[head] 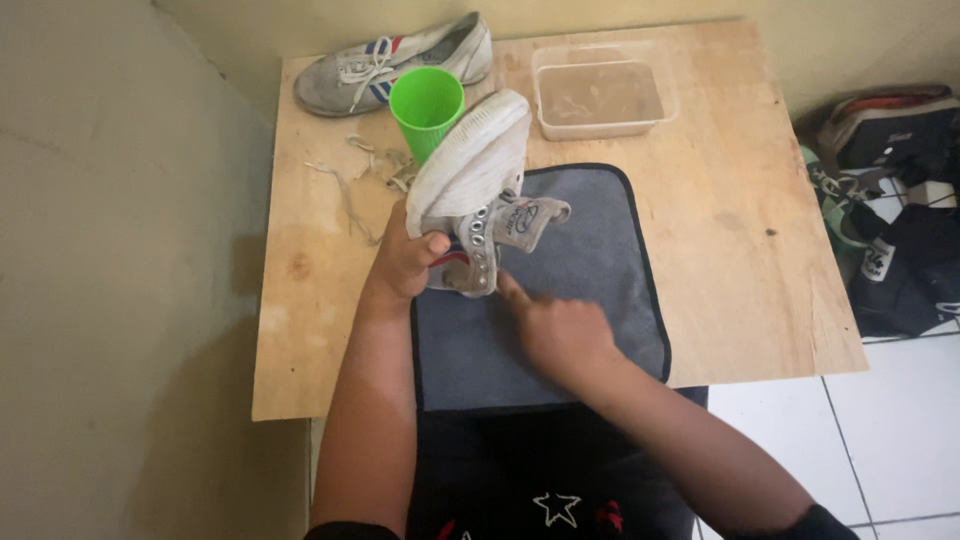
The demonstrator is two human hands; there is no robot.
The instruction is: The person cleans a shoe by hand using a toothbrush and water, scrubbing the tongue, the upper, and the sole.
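1. The shoe I am holding up over the grey mat has a small label [522,218] on its tongue: a roughly oval patch, dark blue and white on grey cloth, facing up and to the right, just above my right hand.
2. A clear plastic box [601,90], rectangular with rounded corners, stands at the far edge of the wooden table, right of the green cup. It holds murky brownish water.
3. I see no signs or screens.
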